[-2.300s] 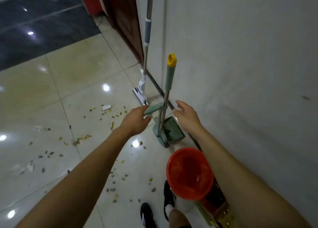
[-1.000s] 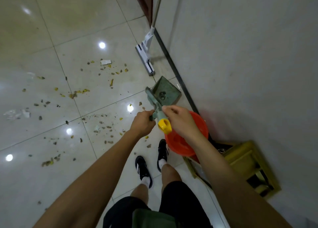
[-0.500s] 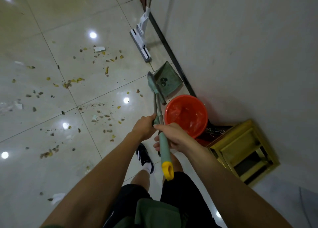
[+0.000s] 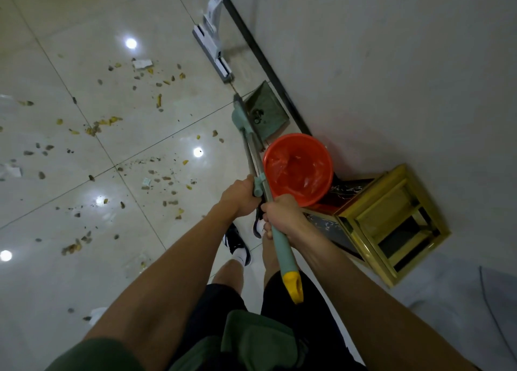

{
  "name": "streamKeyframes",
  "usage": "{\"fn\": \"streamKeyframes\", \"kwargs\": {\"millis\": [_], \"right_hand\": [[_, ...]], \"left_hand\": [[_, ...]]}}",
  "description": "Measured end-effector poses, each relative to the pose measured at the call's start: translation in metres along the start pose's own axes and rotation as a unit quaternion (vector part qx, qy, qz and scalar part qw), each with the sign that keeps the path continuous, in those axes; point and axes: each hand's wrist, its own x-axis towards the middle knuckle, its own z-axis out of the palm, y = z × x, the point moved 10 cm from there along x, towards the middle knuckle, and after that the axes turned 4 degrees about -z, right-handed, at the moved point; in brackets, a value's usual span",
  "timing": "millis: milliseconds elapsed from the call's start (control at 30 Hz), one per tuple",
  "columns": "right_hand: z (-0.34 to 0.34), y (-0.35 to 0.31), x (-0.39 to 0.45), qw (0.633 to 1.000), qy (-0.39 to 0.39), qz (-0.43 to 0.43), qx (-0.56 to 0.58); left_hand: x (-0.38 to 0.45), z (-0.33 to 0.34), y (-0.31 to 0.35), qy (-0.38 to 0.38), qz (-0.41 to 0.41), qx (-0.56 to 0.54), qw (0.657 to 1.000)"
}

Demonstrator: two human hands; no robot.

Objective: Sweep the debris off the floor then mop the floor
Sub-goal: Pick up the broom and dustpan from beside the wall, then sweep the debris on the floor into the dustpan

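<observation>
Tiled floor (image 4: 84, 230) is unswept: debris (image 4: 95, 127) lies scattered widely across it, so sweeping, I judge, has barely begun and mopping is all to come. Mop (image 4: 214, 54) leans by the wall, untouched. Dustpan (image 4: 268, 113) sits beside the orange bucket (image 4: 298, 169). Broom (image 4: 282, 247) and dustpan poles are clipped together; the left hand (image 4: 237, 197) grip closes on one, the right hand (image 4: 282, 216) on the broom.

Glossy tiled floor (image 4: 70, 272), shiny orange plastic bucket (image 4: 298, 169), metal handles (image 4: 258, 158)
</observation>
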Motion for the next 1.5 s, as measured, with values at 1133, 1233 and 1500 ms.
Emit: {"fn": "streamKeyframes", "kwargs": {"millis": [1133,1233,1500], "right_hand": [[-0.008,-0.062,-0.093,0.889,-0.014,-0.326,-0.321],[-0.018,-0.060,-0.091,0.873,-0.024,-0.346,-0.344],[-0.009,-0.037,-0.086,0.835,-0.070,-0.351,-0.419]], "left_hand": [[-0.186,-0.090,-0.060,0.352,-0.164,-0.079,0.918],[-0.217,-0.064,-0.076,0.365,-0.209,-0.111,0.901],[-0.299,0.000,-0.101,0.402,-0.303,-0.193,0.842]]}}
